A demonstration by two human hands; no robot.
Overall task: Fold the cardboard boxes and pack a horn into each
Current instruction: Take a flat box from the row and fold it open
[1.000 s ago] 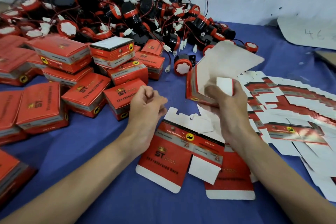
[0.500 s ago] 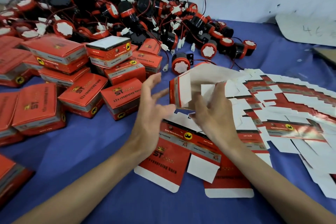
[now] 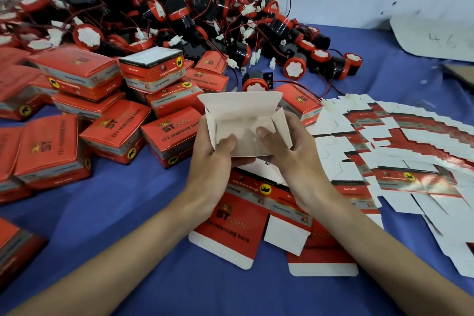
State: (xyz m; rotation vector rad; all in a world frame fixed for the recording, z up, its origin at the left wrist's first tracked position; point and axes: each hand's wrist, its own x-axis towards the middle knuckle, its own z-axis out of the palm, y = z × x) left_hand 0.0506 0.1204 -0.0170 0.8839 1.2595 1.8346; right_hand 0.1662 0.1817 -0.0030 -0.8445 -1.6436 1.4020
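Note:
A half-folded cardboard box (image 3: 241, 115) hangs above the table's middle, its white inside facing me and its lid flap standing up. My left hand (image 3: 218, 159) grips its left side with the thumb pressed inside. My right hand (image 3: 289, 151) grips the right side, thumb also inside. A big heap of black-and-red horns (image 3: 179, 18) with red wires fills the back of the table. One horn (image 3: 255, 83) stands alone just beyond the box.
Closed red boxes (image 3: 115, 126) are piled at the left. Flat unfolded box blanks (image 3: 400, 151) fan out at the right, and two more blanks (image 3: 243, 220) lie under my wrists on the blue cloth (image 3: 128, 213). A white wall runs behind.
My left hand, idle and loosely closed a second ago, has come over and taken the box's left side. The box has turned from tilted to upright with its open inside toward me.

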